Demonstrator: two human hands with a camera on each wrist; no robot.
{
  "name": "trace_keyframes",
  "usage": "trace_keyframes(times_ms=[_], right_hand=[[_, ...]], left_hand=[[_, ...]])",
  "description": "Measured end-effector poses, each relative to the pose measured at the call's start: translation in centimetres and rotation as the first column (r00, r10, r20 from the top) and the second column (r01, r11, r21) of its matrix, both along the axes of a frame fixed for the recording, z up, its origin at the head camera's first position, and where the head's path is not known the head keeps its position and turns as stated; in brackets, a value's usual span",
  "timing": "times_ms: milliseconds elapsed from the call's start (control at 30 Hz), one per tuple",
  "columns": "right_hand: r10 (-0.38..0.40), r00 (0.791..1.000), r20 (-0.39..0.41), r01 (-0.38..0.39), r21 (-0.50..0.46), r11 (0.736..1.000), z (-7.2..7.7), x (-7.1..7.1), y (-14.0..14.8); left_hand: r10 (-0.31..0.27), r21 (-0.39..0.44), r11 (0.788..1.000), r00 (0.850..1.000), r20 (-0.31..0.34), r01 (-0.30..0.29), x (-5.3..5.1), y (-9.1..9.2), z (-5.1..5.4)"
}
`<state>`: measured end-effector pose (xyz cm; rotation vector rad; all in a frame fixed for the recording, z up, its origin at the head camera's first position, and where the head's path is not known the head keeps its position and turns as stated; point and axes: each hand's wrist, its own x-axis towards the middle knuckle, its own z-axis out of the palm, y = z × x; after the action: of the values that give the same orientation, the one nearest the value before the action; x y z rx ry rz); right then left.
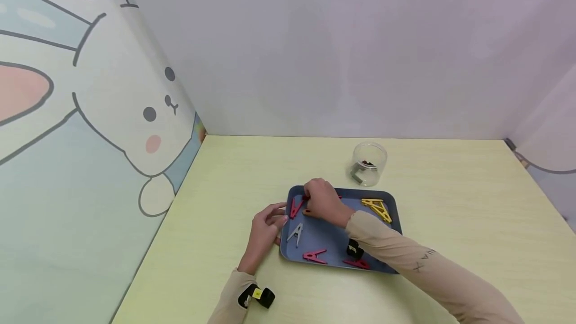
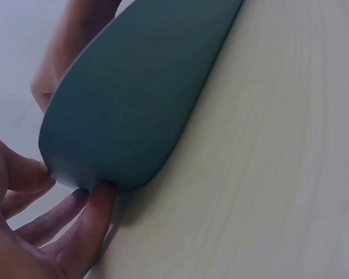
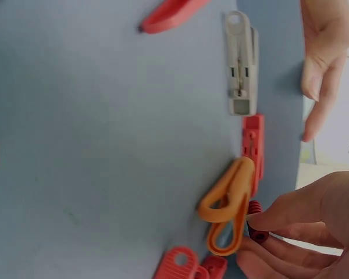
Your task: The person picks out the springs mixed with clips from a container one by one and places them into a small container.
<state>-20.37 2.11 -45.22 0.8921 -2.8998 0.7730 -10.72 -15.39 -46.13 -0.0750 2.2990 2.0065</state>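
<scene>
My right hand (image 1: 324,201) reaches into the far left part of a blue-grey tray (image 1: 321,236). Its thumb and fingers pinch a small dark red ridged piece (image 3: 256,222), mostly hidden by the fingertips. Beside those fingertips lie an orange clothespin (image 3: 228,200) and a red clothespin (image 3: 253,142). At the tray's left edge, my left hand (image 1: 263,231) holds the rim, thumb at the top and fingers against the outer wall. A grey clothespin (image 1: 296,234) lies just inside that edge. Another red clothespin (image 1: 315,256) lies along the near side.
Yellow clothespins (image 1: 378,209) lie in the tray's far right corner. One more red clothespin (image 1: 357,264) is partly under my right forearm. Behind the tray stands a clear jar (image 1: 370,164) with a few dark pieces inside. The pale wooden table (image 1: 459,204) meets a wall at the back.
</scene>
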Motion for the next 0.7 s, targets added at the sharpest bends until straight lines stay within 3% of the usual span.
trace_keyframes(times_ms=[233, 700], right_hand=[[0.019, 0.999, 0.042, -0.015, -0.107, 0.994, 1.1, 0.0, 0.8], [0.017, 0.999, 0.041, -0.012, -0.121, 0.993, 1.9, 0.6, 2.6]], left_hand=[[0.000, 0.006, 1.000, 1.000, -0.015, 0.000, 0.1, -0.1, 0.0], [0.032, -0.035, 0.999, 0.999, -0.025, -0.033, 0.3, 0.2, 0.2]])
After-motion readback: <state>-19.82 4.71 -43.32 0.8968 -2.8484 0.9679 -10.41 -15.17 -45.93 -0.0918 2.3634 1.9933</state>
